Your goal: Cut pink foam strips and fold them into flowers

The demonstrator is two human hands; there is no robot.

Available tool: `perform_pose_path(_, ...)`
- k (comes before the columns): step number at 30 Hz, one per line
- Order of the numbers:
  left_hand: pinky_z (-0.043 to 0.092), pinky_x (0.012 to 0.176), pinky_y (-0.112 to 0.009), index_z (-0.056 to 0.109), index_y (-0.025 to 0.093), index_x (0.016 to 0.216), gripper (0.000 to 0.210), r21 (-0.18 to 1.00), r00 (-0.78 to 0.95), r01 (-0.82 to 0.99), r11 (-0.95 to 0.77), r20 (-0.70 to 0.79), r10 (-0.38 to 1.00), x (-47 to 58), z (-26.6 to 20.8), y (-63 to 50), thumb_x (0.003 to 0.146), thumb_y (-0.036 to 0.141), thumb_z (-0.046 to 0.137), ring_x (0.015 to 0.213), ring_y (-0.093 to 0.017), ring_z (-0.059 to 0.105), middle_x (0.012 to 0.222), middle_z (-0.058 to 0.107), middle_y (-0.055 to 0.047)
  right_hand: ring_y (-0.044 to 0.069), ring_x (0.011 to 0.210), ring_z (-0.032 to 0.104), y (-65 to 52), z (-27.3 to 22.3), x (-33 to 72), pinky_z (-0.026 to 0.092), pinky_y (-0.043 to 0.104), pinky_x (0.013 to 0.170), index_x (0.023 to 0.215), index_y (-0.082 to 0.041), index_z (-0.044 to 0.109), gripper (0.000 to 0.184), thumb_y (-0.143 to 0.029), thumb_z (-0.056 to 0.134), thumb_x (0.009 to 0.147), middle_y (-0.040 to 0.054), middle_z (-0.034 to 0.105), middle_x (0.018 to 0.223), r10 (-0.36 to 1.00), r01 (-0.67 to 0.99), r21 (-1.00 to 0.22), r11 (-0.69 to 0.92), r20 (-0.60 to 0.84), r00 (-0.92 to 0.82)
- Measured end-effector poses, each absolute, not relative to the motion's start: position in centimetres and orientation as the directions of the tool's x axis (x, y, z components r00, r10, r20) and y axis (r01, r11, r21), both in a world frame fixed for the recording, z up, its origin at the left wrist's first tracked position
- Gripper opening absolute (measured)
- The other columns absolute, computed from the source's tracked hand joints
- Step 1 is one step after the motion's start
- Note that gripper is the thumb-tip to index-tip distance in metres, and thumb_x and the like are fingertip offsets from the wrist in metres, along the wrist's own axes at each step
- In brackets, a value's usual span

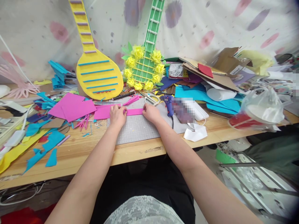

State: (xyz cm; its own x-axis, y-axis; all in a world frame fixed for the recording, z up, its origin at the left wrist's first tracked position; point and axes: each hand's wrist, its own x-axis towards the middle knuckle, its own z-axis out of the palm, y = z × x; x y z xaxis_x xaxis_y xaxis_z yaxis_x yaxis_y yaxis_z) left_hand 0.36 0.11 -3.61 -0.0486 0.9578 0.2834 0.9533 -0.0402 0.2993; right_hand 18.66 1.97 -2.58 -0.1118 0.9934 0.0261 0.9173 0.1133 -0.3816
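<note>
A magenta paper strip (135, 112) lies across the grey cutting mat (137, 132), stretched between my two hands. My left hand (118, 116) is closed, its fingertips pressing on the strip near its left part. At the strip's right end, my right hand (151, 112) pinches the paper between thumb and fingers. A wider magenta piece (102, 112) sticks out to the left from under my left hand. Thin magenta strips (131, 100) lie just behind it. Scissors (152, 100) rest behind my right hand, and a blue glue gun (169, 105) is to its right.
A yellow paper lute (99, 76) and a green one (145, 67) with yellow flowers lean at the back. Magenta sheets (73, 107) and blue scraps (52, 140) lie left. Right are stacked cardboard (210, 73), a mask (195, 133) and a bagged red tub (254, 116).
</note>
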Motion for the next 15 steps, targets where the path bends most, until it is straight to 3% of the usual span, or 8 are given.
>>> perform_pose_path(6,0.035,0.094,-0.045,0.067,0.025,0.088,0.020,0.251,-0.044,0.967,-0.044,0.335,0.941,1.0,-3.8,-0.2,0.082,0.036,0.052,0.108,-0.031,0.042,0.103,0.055,-0.011,0.023,0.096,0.059,1.9,-2.6,18.5,0.046,0.034,0.080,0.096,-0.018,0.058,0.020,-0.027,0.045,0.084,0.0111,0.064,0.102,0.993,0.915,-0.386,0.119,0.043,-0.111)
perform_pose_path(10,0.033,0.095,-0.046,0.065,0.024,0.089,0.029,0.236,-0.055,0.971,-0.029,0.339,0.939,1.5,-3.9,-0.3,0.079,0.048,0.054,0.109,-0.031,0.042,0.103,0.053,-0.011,0.028,0.107,0.052,1.3,-2.8,17.8,0.045,0.039,0.087,0.101,-0.014,0.057,0.035,-0.043,0.046,0.085,0.0168,0.056,0.112,0.989,0.931,-0.345,0.120,0.121,-0.082)
perform_pose_path(15,0.031,0.097,-0.047,0.063,0.022,0.093,0.037,0.237,-0.053,0.971,-0.028,0.329,0.943,1.9,-3.8,-0.5,0.074,0.053,0.058,0.111,-0.033,0.040,0.106,0.051,-0.013,0.032,0.113,0.042,0.5,-3.2,16.5,0.040,0.042,0.094,0.106,-0.005,0.055,0.052,-0.050,0.052,0.080,0.0225,0.051,0.113,0.965,0.952,-0.256,0.169,0.242,-0.106)
